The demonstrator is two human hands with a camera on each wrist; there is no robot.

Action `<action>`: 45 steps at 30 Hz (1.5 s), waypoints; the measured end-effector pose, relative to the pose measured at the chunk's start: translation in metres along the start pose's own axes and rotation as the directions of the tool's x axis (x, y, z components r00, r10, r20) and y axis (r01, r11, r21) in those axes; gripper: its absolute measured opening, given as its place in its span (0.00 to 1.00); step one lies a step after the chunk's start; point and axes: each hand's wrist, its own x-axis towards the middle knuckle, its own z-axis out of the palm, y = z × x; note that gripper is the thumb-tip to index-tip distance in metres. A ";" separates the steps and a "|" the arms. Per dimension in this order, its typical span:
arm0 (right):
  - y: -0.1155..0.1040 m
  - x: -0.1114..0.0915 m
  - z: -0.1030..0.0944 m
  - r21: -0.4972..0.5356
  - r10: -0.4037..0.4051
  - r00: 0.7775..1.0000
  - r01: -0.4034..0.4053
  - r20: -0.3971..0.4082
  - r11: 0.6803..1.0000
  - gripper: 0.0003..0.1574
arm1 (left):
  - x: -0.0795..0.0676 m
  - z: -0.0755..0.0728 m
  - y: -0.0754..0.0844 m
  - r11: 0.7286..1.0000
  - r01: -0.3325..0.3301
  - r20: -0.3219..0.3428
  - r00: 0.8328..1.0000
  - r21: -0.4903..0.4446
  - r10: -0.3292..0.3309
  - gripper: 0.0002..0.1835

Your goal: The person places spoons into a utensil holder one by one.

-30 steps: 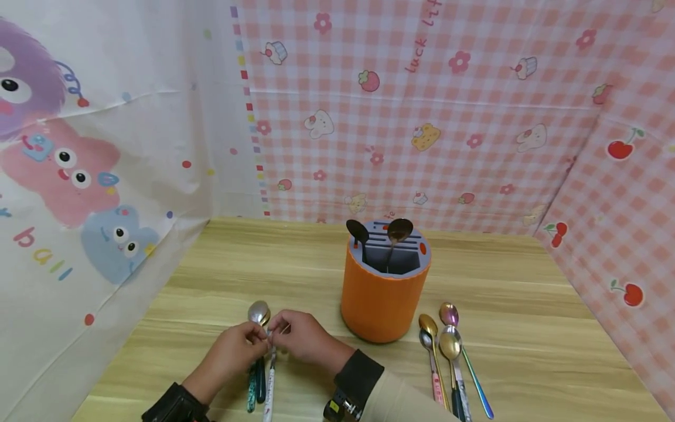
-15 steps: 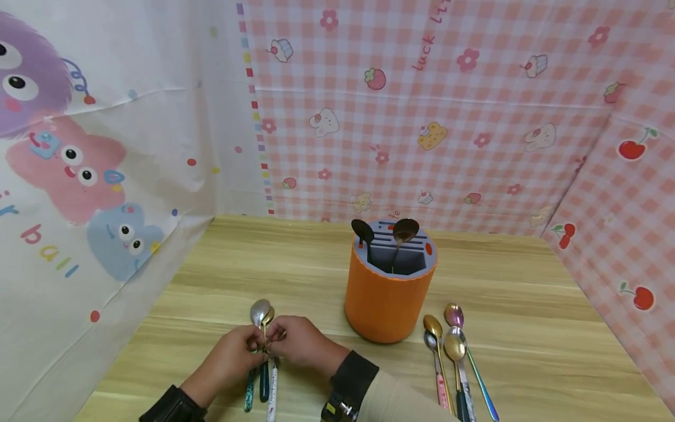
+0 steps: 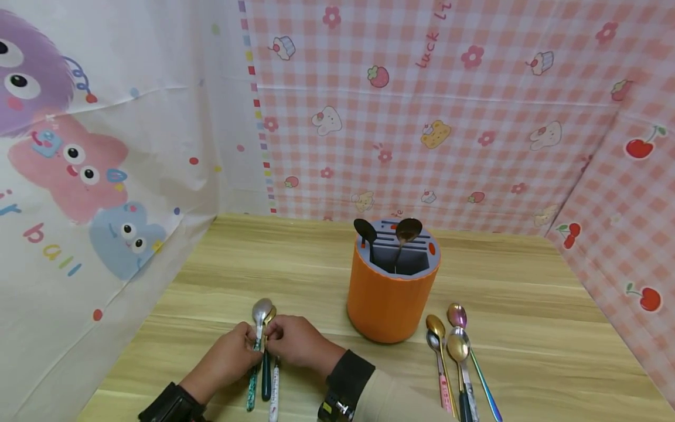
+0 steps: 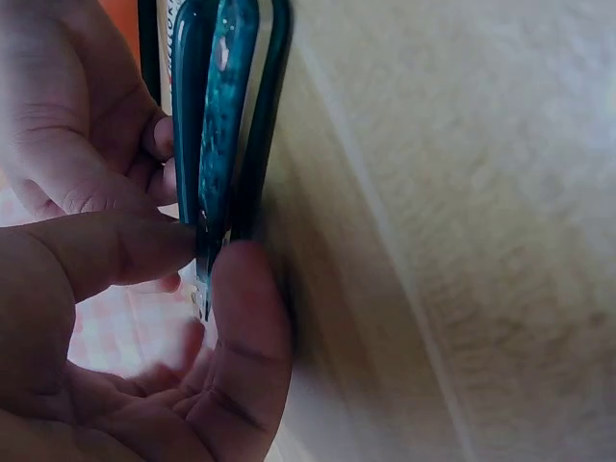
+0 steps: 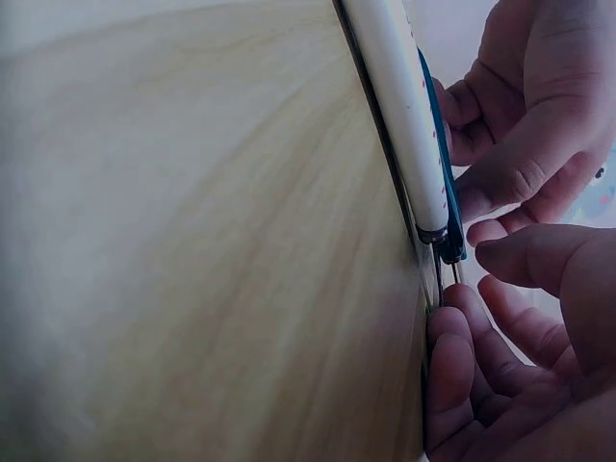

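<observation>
Parted slightly since the earlier frame: left hand (image 3: 228, 356), by whose nearly meeting thumb and forefinger the green-patterned spoon (image 3: 253, 384) is pinched; right hand (image 3: 299, 343), curled at the dark-handled spoon (image 3: 266, 380), grip indiscernible; both spoons left of the orange holder (image 3: 391, 308).

A silver spoon (image 3: 262, 309) with a marbled teal handle is pinched in the left grip (image 3: 227, 357); a gold, dark-handled spoon (image 3: 266, 384) lies between that and the right grip (image 3: 299, 343), a white-handled spoon (image 3: 274, 395) partly under the latter.
</observation>
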 end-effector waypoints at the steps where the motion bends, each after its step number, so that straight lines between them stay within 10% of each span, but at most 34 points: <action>1: 0.000 0.000 0.000 0.001 0.000 1.000 0.000 -0.003 1.000 0.05 | 0.000 0.000 0.000 1.000 0.016 0.004 1.000 -0.014 -0.016 0.14; 21: -0.001 -0.002 -0.002 -0.001 0.050 0.999 -0.050 0.001 0.999 0.06 | 0.002 -0.001 0.005 0.971 0.172 0.104 0.982 -0.165 -0.157 0.05; 32: 0.005 0.002 -0.008 0.101 0.037 0.999 -0.035 -0.018 0.994 0.20 | -0.001 0.000 0.017 0.961 0.077 0.148 0.988 -0.266 -0.039 0.12; 45: 0.005 0.004 -0.014 0.416 0.220 0.975 -0.185 -0.039 0.890 0.11 | -0.002 -0.002 0.025 0.954 0.084 0.192 0.981 -0.288 -0.029 0.14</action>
